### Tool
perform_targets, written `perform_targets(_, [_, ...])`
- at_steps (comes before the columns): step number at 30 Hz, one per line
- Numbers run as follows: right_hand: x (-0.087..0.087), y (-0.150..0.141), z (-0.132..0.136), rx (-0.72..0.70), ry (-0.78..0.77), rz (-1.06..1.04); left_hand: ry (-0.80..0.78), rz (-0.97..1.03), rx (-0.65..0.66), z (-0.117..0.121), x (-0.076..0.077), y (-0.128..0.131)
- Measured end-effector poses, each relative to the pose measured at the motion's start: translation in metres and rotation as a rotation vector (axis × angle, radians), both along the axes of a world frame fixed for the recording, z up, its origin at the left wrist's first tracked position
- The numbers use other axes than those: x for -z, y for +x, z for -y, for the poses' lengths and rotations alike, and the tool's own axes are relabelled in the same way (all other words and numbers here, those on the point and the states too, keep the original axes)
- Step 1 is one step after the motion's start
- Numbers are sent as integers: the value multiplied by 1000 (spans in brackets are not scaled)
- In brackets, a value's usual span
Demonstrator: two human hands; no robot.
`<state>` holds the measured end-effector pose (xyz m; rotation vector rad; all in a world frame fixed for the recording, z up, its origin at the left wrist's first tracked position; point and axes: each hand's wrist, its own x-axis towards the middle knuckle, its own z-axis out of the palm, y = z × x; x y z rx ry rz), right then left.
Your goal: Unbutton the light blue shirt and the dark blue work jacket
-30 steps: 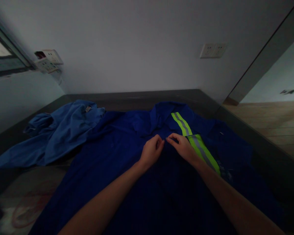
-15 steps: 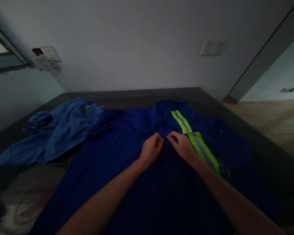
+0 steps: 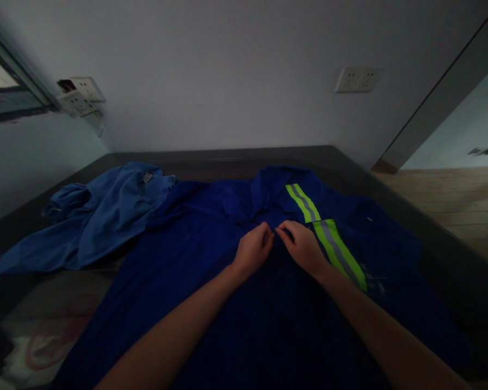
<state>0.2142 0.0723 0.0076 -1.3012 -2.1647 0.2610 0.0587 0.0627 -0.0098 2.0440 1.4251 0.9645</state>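
Note:
A dark blue work jacket [image 3: 211, 254] lies spread out with its collar away from me. A yellow-green reflective strip [image 3: 337, 252] with a grey band runs down its right side. Over the middle of the jacket's front, below the collar, my left hand [image 3: 255, 246] is closed in a pinch on the cloth. My right hand [image 3: 301, 244] pinches the front edge just beside it, the fingertips of both hands almost meeting. Whatever small part lies between the fingertips is too dark and small to make out.
To the left lies a crumpled lighter blue garment [image 3: 114, 216] with a small label. A pale bag with red print [image 3: 52, 336] sits at the lower left. The dark tabletop [image 3: 211, 160] meets a wall with a double socket [image 3: 358, 80]; loose sockets [image 3: 81, 97] hang at left.
Both hands stay at the jacket's front, and their fingertips are slightly closer together. The whole view has shifted a little.

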Motion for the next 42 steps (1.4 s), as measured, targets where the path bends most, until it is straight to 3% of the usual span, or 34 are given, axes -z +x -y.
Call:
perform_targets(7, [-4, -1, 4, -49, 50, 109, 9, 45, 28, 0, 0, -2])
perform_targets(16, [-2, 0, 1, 24, 70, -54, 77, 182, -7, 0, -1, -2])
perform_targets(20, [-3, -1, 2, 17, 84, -67, 172, 64, -78, 4, -9, -2])
perform_targets(24, [-3, -2, 3, 25, 86, -69, 144, -36, -150, 5, -12, -2])
perform_targets(29, [-1, 1, -1, 55, 20, -70, 137, -34, -85, 4, -9, 0])
perform_targets(33, [-3, 6, -5, 52, -48, -77, 215, 8, -12, 3, -19, -1])
perform_targets(37, [-10, 10, -6, 64, -117, -26, 198, 41, 48, 1, -29, -25])
perform_targets(42, [-20, 14, -6, 70, -166, -9, 140, -179, -72, 8, -14, -83])
